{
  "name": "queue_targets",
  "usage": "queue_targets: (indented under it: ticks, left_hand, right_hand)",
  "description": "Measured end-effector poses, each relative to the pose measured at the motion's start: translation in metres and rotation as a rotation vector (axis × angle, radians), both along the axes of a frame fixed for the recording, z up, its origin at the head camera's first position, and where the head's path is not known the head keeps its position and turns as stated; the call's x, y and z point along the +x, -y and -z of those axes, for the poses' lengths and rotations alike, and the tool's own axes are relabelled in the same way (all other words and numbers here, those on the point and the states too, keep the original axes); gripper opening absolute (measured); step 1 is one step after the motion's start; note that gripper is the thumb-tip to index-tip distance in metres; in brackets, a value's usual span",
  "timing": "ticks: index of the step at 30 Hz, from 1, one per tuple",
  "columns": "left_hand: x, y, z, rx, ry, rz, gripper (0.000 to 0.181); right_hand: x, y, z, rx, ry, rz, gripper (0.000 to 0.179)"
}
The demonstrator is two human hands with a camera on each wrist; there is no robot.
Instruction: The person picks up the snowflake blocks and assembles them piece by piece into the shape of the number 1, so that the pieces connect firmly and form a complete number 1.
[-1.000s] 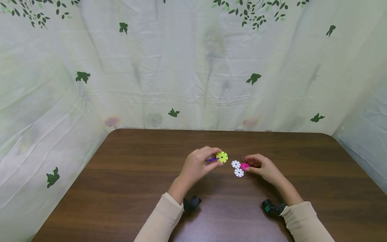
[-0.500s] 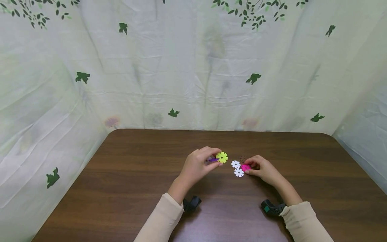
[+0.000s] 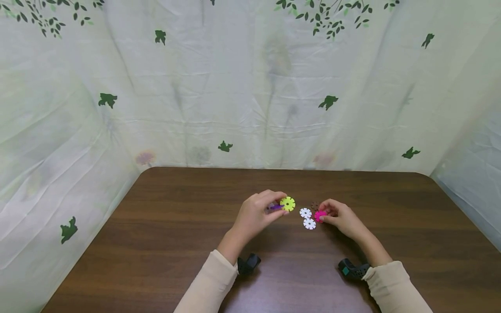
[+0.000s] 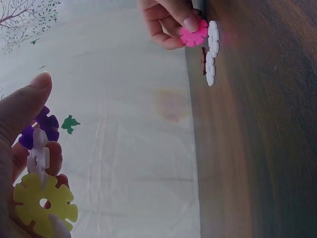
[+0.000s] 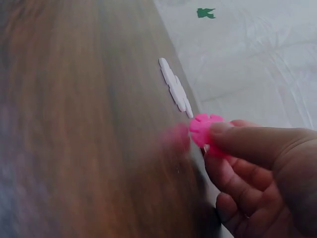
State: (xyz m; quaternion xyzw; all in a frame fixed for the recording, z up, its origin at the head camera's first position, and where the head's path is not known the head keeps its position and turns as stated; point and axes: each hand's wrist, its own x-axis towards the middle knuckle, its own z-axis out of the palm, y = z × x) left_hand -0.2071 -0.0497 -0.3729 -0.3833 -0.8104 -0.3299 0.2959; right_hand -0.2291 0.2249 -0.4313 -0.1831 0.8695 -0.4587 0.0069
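Observation:
My left hand [image 3: 258,213] grips a joined set of notched snowflake discs above the table. In the left wrist view the set shows a yellow disc [image 4: 45,204], a white disc [image 4: 38,157] and a purple disc [image 4: 47,125]. My right hand [image 3: 341,218] pinches a pink snowflake disc [image 5: 204,130] between thumb and fingers, its notched edge facing the camera and its reflection on the wood below. Just left of it, two white snowflake discs [image 3: 305,213] lie flat on the table. Behind the pink one is a brown snowflake disc [image 3: 315,206], partly covered by my right fingers.
A brown wooden table [image 3: 188,243] with rounded far corners carries everything. Behind it hangs a pale curtain [image 3: 242,95] printed with leaves and birds. Dark wrist-worn devices [image 3: 248,264] sit below both hands, near the beige sleeves.
The pink disc, earlier beside the white discs, has been picked up and shifted slightly right and tilted in my right hand. The left hand and its joined discs stay put.

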Motion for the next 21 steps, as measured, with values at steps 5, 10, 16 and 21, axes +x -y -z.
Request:
queue_targets:
  ticks: [5,10,16,21]
  left_hand:
    - [0.000,0.000,0.000,-0.009,0.017,-0.005,0.032]
    - [0.000,0.000,0.000,-0.011,0.018,-0.006,0.032]
    - [0.000,0.000,0.001,-0.011,0.024,-0.005,0.032]
    - [0.000,-0.001,0.001,-0.012,0.036,-0.004,0.032]
  right_hand:
    - [0.000,0.001,-0.005,-0.108,0.046,0.028,0.019]
    - [0.002,0.004,-0.017,-0.143,0.045,0.093,0.021]
    - [0.008,0.011,-0.032,-0.197,-0.016,0.095,0.023]
    - [0.013,0.018,-0.043,-0.223,-0.081,0.080,0.021]
